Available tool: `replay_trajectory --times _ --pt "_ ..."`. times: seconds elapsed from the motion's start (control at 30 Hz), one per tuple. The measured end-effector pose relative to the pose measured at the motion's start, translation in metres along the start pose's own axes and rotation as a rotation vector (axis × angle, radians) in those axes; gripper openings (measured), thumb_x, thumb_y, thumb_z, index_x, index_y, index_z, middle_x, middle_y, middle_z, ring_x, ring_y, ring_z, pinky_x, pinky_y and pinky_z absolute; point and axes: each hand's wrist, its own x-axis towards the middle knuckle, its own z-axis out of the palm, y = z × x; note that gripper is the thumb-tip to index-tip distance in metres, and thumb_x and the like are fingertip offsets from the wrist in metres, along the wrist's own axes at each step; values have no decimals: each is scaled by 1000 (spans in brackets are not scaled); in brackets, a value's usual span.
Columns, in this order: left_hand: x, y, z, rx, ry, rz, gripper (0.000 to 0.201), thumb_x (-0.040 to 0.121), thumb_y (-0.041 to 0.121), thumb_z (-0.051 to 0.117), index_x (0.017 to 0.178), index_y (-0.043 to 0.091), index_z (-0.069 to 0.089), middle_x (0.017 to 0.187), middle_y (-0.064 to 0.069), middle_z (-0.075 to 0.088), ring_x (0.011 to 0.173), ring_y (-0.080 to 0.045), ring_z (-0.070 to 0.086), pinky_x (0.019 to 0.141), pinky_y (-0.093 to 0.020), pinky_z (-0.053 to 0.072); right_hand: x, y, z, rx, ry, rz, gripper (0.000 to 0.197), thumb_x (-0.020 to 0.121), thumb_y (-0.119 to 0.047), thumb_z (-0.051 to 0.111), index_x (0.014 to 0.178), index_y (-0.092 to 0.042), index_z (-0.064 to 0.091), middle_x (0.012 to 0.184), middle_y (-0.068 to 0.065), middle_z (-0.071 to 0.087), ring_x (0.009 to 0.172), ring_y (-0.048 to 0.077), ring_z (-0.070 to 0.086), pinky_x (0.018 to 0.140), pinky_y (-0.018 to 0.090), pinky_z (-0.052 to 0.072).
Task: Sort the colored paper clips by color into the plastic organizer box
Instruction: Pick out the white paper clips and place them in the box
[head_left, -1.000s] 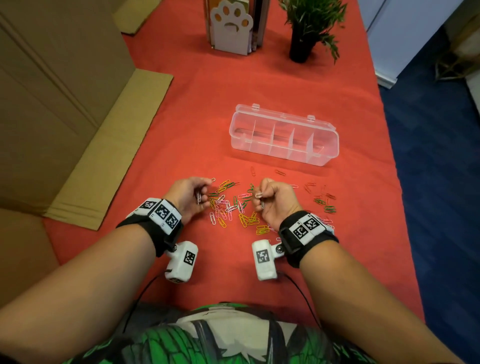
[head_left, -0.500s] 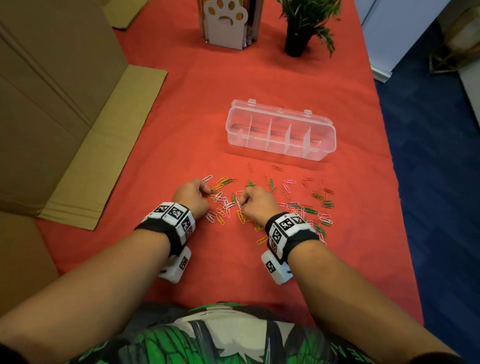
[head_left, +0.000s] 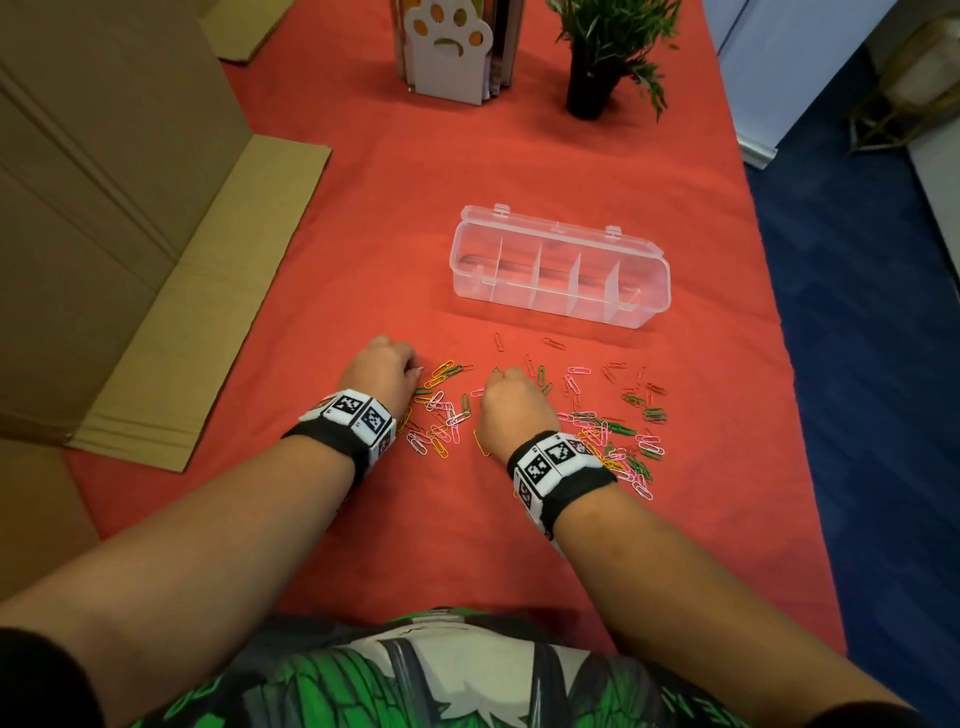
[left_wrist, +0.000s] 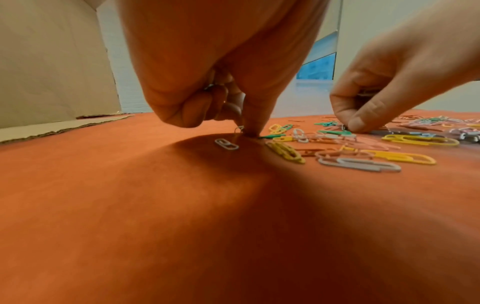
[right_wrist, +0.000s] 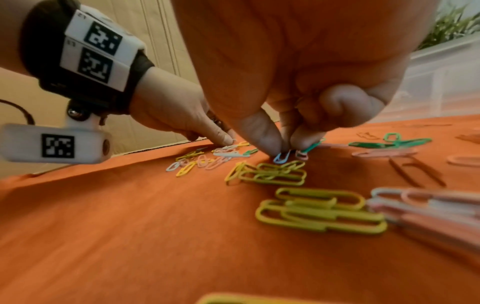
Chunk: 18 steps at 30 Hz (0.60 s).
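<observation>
Colored paper clips (head_left: 587, 415) lie scattered on the red cloth, in white, pink, yellow, green and red. The clear organizer box (head_left: 641, 267) stands open beyond them, its compartments showing nothing inside. My left hand (head_left: 415, 370) is knuckles-up at the pile's left edge. Its thumb and forefinger pinch a white clip (left_wrist: 239, 128) against the cloth, and more clips are tucked in the curled fingers. One white clip (left_wrist: 226, 144) lies loose just beside it. My right hand (head_left: 493, 375) is at the pile's middle, pinching a pale bluish-white clip (right_wrist: 281, 157).
Flat cardboard (head_left: 171, 322) and a big box (head_left: 93, 182) border the cloth on the left. A paw-print holder (head_left: 449, 47) and a potted plant (head_left: 597, 67) stand at the far end. The table's right edge (head_left: 779, 332) drops to blue floor.
Both hands turned palm-down and dropped from just above the pile onto the cloth. The left one moved to the far left edge of the clips; the right one moved forward into the middle.
</observation>
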Motion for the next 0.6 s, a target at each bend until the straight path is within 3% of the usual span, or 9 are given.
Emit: replay_trajectory --times 0.13,0.27,0.37,0.43,0.5,0.6 --pt "1 -6 0 -132 -13 -47 12 88 18 57 92 8 62 93 -12 59 88 -29 58 77 -33 43 1 6 -5 -32 -17 -17 33 83 -2 44 116 2 49 117 20 51 107 36 55 86 40 48" --pt "-4 -4 0 -636 -165 -242 16 91 9 50 99 18 59 66 2 48 54 -10 44 50 -20 36 1 10 -6 -84 -35 -74 33 84 1 42 115 3 52 118 20 54 109 33 55 92 37 46" --pt "-10 3 -7 -1112 -280 -492 25 89 5 35 79 15 56 64 1 43 40 -5 38 37 -14 29 2 11 -6 -57 -40 -47 33 84 1 42 115 3 52 117 20 53 108 34 56 89 39 48" --pt "-13 7 -13 -1321 -326 -611 26 90 11 34 71 13 51 63 -2 44 40 -8 42 37 -14 36 3 15 -4 -10 -33 4 31 84 -2 45 114 2 51 116 20 53 105 36 57 86 40 49" --pt "-14 11 -14 -1357 -351 -633 28 93 17 34 70 13 50 60 -1 43 36 -7 45 37 -13 41 4 18 -2 14 -26 16 29 84 -5 48 111 1 51 114 21 55 103 36 58 85 40 50" --pt "-16 16 -6 -1201 -320 -571 31 97 22 39 70 15 52 56 3 38 40 -4 43 36 -12 41 4 22 -1 24 -35 6 30 80 2 46 109 2 52 112 22 55 101 36 58 85 40 50"
